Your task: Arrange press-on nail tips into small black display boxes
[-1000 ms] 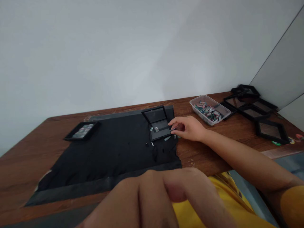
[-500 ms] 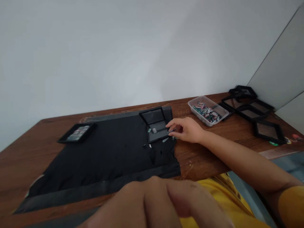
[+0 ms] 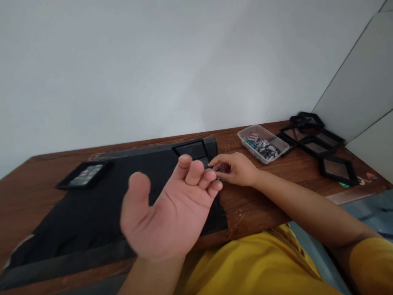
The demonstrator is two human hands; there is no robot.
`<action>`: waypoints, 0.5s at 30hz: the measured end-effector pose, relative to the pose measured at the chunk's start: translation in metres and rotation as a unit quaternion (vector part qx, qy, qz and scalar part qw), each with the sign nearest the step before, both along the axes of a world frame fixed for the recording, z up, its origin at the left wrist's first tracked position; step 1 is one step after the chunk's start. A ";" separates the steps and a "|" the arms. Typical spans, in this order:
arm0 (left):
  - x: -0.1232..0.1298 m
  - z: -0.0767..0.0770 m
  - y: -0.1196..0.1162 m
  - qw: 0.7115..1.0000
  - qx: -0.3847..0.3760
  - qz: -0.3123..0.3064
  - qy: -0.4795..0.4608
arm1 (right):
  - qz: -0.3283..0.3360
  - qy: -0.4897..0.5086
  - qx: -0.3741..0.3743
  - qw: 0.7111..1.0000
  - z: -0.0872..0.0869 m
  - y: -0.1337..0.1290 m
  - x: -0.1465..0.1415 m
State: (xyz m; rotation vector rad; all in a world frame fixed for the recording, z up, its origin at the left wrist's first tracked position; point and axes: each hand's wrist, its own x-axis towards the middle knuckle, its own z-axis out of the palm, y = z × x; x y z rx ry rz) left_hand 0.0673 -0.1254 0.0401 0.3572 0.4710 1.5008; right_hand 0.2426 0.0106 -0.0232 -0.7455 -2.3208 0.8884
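Observation:
My left hand [image 3: 170,217] is raised close to the camera with its palm turned toward me, thumb spread away and fingers loosely curled. Nothing lies in it. Behind its fingertips stands a small black frame-like case [image 3: 205,147] with a tilted lid; its lower part is mostly hidden. At the case's right edge, my right hand [image 3: 238,169] has thumb and fingers brought together around something small and dark, too small to name. A black cloth [image 3: 92,217] lies under the case.
A clear plastic tub [image 3: 276,157] of small colourful pieces stands right of my right hand. Several black frames [image 3: 316,145] are heaped at the table's far right. Another black frame [image 3: 84,175], holding pale pieces, lies on the left. A wall rises behind the wooden table [image 3: 39,172].
My left hand has moved up and away from the bottom edge and turned its palm into view, now covering much of the case. My right hand stays beside the case. The view has shifted slightly.

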 end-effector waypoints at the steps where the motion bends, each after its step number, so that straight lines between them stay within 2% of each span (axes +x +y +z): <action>1: 0.003 -0.004 0.006 1.000 -0.004 -0.004 -0.004 | 0.002 -0.001 0.000 1.000 0.000 0.000 0.000; 4: 0.009 -0.020 0.017 1.000 -0.020 -0.017 -0.004 | 0.006 -0.001 0.009 1.000 0.000 0.001 0.000; 8: 0.009 -0.037 0.019 0.999 0.000 -0.033 -0.006 | 0.010 0.003 0.013 1.000 0.000 0.002 0.000; 12: 0.011 -0.037 0.013 0.999 0.007 -0.044 -0.002 | 0.006 -0.005 0.008 1.000 0.001 0.001 0.000; 15: 0.012 -0.031 -0.004 0.998 0.025 -0.063 0.016 | 0.006 -0.007 -0.003 1.000 0.002 0.000 0.001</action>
